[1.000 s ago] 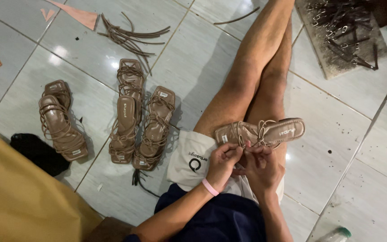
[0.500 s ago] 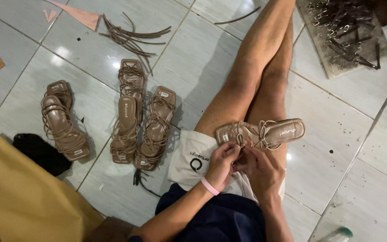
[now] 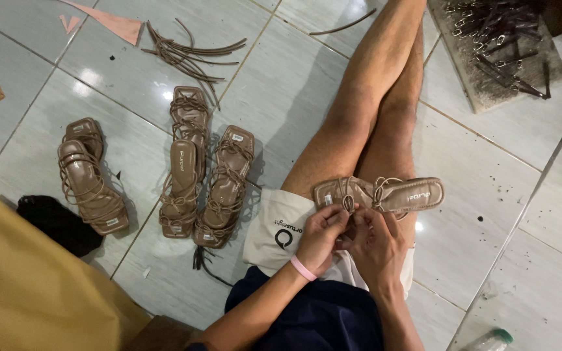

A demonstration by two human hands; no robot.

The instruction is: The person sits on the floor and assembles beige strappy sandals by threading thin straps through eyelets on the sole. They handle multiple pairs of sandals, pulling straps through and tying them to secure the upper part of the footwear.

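A tan strappy sandal (image 3: 385,194) lies across my thighs, sole up toward the right. My left hand (image 3: 323,237), with a pink band at the wrist, pinches its thin straps near the sandal's toe end. My right hand (image 3: 378,244) sits right beside it, fingers closed on the same straps just below the sandal. Both hands meet at the knot of straps.
On the tiled floor to the left lie more tan sandals: one pair (image 3: 89,175) at far left, several others (image 3: 206,169) side by side. Loose brown straps (image 3: 187,52) lie farther up. A board with dark metal clips (image 3: 502,52) sits top right. Yellow material (image 3: 27,286) covers the lower left.
The hands have shifted only slightly on the straps. The sandal stays in the same place on the thighs.
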